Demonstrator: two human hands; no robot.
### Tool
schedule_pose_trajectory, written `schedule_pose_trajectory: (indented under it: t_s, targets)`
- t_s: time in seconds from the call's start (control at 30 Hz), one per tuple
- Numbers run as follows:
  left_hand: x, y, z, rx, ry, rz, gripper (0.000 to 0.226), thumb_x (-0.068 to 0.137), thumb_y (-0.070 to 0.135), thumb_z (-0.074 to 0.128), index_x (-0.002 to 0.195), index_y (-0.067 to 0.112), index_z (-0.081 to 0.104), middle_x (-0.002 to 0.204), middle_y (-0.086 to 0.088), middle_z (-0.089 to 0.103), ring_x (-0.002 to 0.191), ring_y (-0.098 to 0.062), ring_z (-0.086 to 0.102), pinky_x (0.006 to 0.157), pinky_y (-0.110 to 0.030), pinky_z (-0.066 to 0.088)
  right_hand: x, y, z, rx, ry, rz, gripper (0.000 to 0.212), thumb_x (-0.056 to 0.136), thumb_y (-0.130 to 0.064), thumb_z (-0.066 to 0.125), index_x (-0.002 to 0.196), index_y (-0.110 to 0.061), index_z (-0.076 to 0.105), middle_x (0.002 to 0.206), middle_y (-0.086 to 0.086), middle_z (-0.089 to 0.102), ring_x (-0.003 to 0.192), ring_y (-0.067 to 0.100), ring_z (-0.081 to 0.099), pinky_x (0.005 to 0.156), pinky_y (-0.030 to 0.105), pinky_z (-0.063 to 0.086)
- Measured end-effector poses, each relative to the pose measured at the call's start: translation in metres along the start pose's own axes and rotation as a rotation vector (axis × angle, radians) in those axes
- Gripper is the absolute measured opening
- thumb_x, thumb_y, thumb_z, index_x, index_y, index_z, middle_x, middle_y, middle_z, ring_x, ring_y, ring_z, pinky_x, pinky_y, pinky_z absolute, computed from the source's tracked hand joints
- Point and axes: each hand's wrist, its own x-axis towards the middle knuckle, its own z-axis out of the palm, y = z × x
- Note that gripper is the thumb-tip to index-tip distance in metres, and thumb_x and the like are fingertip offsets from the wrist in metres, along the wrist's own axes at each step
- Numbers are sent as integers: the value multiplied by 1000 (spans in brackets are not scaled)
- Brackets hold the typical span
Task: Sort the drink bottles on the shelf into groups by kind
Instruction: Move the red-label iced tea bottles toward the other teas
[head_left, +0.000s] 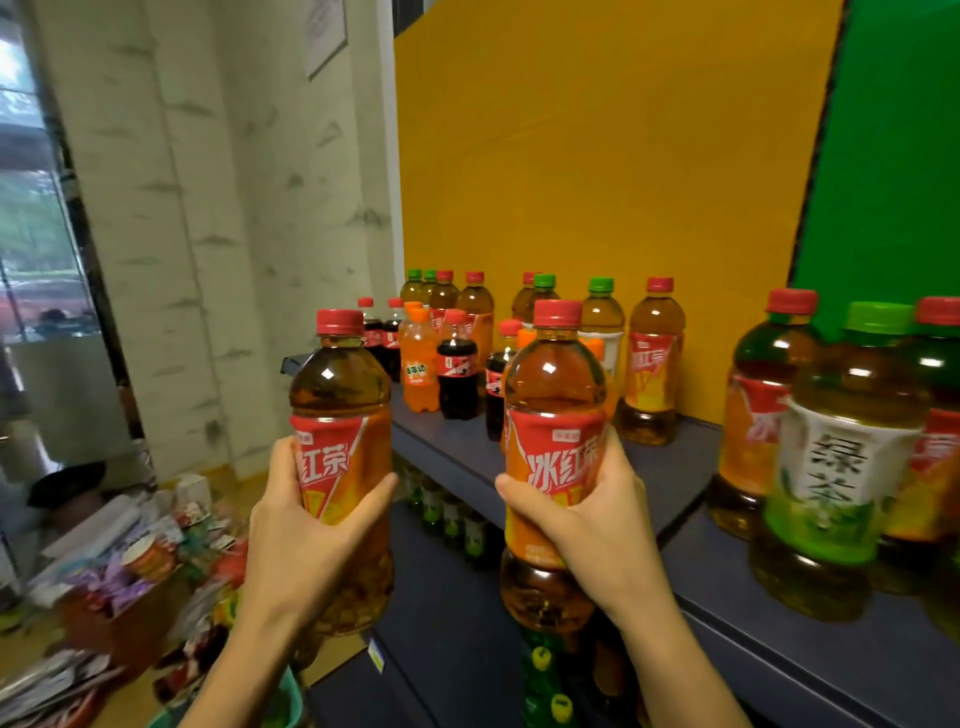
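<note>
My left hand (306, 525) grips a large iced red tea bottle (340, 395) with a red cap, held upright in the air left of the shelf (649, 483). My right hand (587, 514) grips a second iced red tea bottle (555, 395) in front of the shelf edge. At the back of the shelf stand several red-capped and green-capped tea bottles (653, 358), small cola bottles (458, 369) and an orange soda bottle (418, 364). On the right, close by, stand a green tea bottle (836, 467) and red tea bottles (763, 410).
A yellow panel (597, 156) and a green panel (893, 156) back the shelf. Lower shelves hold green-capped bottles (447, 514). On the floor at left lies a box heaped with snack packets (135, 566), beside a marbled wall (208, 208).
</note>
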Motion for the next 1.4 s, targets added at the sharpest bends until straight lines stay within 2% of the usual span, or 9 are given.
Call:
schedule_pose_trajectory:
  t_s: [0.2,0.33,0.5,0.67,0.77,0.9,1.07,1.23,1.4]
  targets:
    - [60,-43,16,-48,-24,21,49,46,61,70,88,54,45,86,28,62,78,11,59,67,-22,46,47,22,39,-31,53,-17,66,60,-34,83,114,-39,44,100,-20,58,89,-5,59,63,6,45]
    - [94,-56,37,-103,-80,84,53,53,59,79,94,48,46,89,31,61,83,7,61,70,-22,48,68,28,45,-106,103,4,86,54,-47,81,128,-38,38,113,-14,57,103,6,56,84,25,50]
    - [122,-63,69,-206,-196,112,52,48,57,70,95,52,49,95,24,64,84,4,64,69,-21,51,78,16,39,-158,154,32,97,42,-58,75,129,-41,37,114,-17,58,106,6,57,90,30,50]
    - [136,-55,98,-343,-360,144,61,52,49,78,105,40,51,98,22,65,88,4,64,71,-7,49,74,0,24,-127,224,57,83,34,-59,78,110,-52,46,101,-29,63,90,-10,61,70,16,53]
    - [139,-47,110,-445,-474,155,61,56,42,83,106,37,51,95,24,66,86,5,64,68,-5,47,68,-9,14,-160,335,26,80,35,-57,83,108,-46,53,99,-23,68,89,-2,66,80,30,53]
    - [138,-40,120,-541,-623,133,55,49,47,70,99,47,46,94,36,61,86,12,60,66,-3,46,59,-23,1,-256,518,-11,69,38,-54,85,99,-45,54,98,-24,67,88,-4,65,76,26,50]
    - [136,-39,127,-603,-752,112,59,49,50,70,101,48,43,96,39,57,89,15,57,65,0,44,58,-17,-13,-397,670,31,78,46,-56,81,114,-38,47,104,-13,64,95,1,62,81,26,48]
    - [126,-36,124,-665,-829,109,56,48,46,72,96,46,44,92,44,56,85,19,57,61,2,42,73,12,-14,-478,698,35,56,58,-48,69,106,-44,41,107,-20,56,99,-9,55,78,10,46]
    - [111,-31,122,-677,-886,70,62,51,57,78,101,53,40,92,41,58,82,17,59,61,0,44,91,45,-25,-437,681,53,61,75,-33,69,126,-23,37,114,-10,57,109,5,57,94,28,47]
